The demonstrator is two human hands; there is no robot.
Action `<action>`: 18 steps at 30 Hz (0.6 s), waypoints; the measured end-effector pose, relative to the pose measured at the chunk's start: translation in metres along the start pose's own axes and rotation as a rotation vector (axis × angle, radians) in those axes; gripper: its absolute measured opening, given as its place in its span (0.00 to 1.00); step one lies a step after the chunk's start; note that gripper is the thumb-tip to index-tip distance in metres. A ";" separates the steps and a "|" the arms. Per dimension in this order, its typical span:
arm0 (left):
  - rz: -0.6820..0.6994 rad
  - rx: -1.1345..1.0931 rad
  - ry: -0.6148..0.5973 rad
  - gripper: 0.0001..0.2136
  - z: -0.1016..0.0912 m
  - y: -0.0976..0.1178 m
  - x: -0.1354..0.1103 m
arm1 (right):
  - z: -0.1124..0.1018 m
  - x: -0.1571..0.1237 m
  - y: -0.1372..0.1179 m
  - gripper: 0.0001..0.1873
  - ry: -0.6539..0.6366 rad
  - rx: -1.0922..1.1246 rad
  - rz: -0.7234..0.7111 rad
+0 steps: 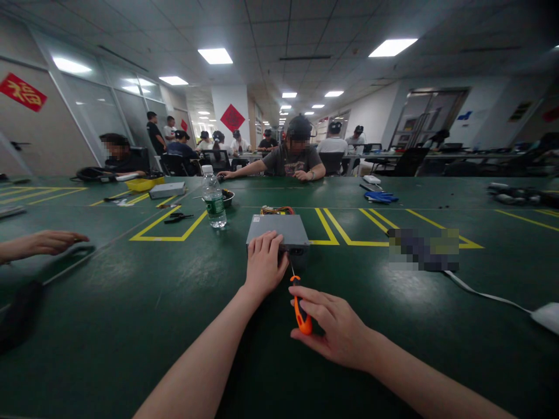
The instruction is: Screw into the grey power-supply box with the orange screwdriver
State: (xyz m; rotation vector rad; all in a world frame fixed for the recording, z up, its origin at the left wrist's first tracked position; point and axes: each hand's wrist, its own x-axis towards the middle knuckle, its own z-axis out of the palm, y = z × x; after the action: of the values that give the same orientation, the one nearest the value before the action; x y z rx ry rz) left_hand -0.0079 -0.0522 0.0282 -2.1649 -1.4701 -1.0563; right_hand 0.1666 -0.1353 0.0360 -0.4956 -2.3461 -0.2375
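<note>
Apparently mid-screwdriving, the left hand [265,265] clasps its fingers over the near edge of the gray metal box [286,227] on the table [131,308]; an orange screwdriver [302,317], gripped in the right hand's [338,329] fingers, points at that near face; turning calls for a well-seated tip.

- Square ceiling panels [215,56] light a dim office from above, burning out to plain white.
- Glare pools in pale patches on a dark green table [174,302], its near edge sunk in shadow.
- A gray metal box [290,227] and an orange screwdriver [301,311] show fairly clearly.
- Wide-angle distortion tilts a door [43,131] at left.
- A black object [21,317] blurs at lower left.
- Pixel blocks mask an item [423,251] at right.
</note>
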 end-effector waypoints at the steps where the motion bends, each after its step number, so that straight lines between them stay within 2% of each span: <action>1: 0.001 0.002 0.000 0.16 0.000 0.000 0.000 | -0.001 0.000 -0.001 0.16 -0.015 0.012 0.013; 6: 0.002 0.015 0.001 0.16 -0.002 0.001 0.002 | -0.007 0.006 -0.004 0.18 -0.124 -0.040 -0.037; 13: 0.002 0.011 -0.005 0.16 0.001 0.000 0.001 | 0.001 0.000 0.004 0.13 0.023 -0.085 -0.057; 15: 0.001 0.009 -0.002 0.16 0.002 0.000 0.001 | 0.000 -0.002 0.003 0.16 -0.005 -0.054 -0.037; 18: -0.003 0.008 0.000 0.16 0.001 0.001 0.001 | -0.005 0.001 -0.001 0.20 -0.118 -0.034 -0.025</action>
State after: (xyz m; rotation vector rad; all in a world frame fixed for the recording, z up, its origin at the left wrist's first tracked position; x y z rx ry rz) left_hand -0.0062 -0.0512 0.0285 -2.1577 -1.4761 -1.0490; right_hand 0.1684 -0.1374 0.0402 -0.5096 -2.4674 -0.2673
